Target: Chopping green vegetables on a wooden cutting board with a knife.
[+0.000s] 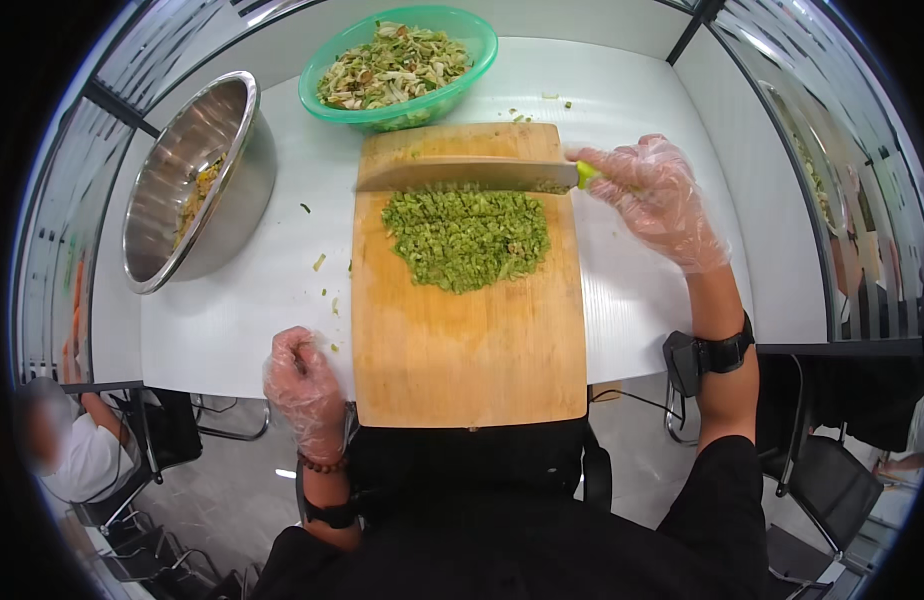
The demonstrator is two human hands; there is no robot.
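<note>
My right hand [649,195], in a clear plastic glove, grips the yellow-green handle of a kitchen knife [469,175]. Its broad blade reaches leftward across the far part of a wooden cutting board [469,360], along the back edge of a heap of finely chopped green vegetable [469,240]. The blade is slightly blurred, and whether it touches the board I cannot tell. My left hand [303,375], gloved too, is curled closed left of the board, near the table's front edge. Nothing shows in its fingers.
A green plastic bowl [323,105] of shredded vegetables stands behind the board. At left a deep stainless steel bowl [244,180] holds some yellowish food. Green scraps [319,262] dot the white table [207,330]. Low partitions [747,187] enclose it; a person [94,457] sits beyond, at lower left.
</note>
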